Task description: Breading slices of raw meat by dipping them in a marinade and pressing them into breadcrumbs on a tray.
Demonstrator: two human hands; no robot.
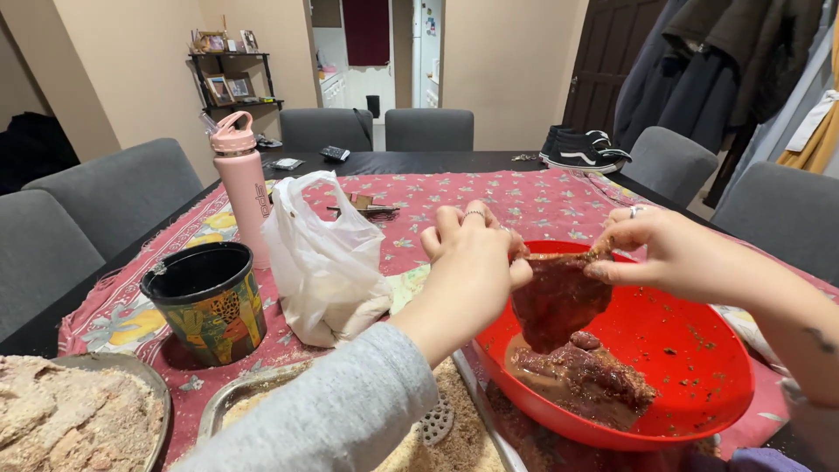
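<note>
My left hand (472, 253) and my right hand (664, 249) hold up a thin, dark, marinated slice of meat (559, 297) by its top corners over a red bowl (699, 350). The slice hangs down above more marinated meat (581, 376) lying in brown liquid at the bowl's bottom. My left arm wears a grey sleeve. A ring shows on each hand.
A metal tray of breadcrumbs (419, 428) sits in front of the bowl. At the left stand a plate of breaded pieces (70, 415), a patterned black bin (210, 301), a white plastic bag (328, 262) and a pink bottle (243, 188). Grey chairs surround the table.
</note>
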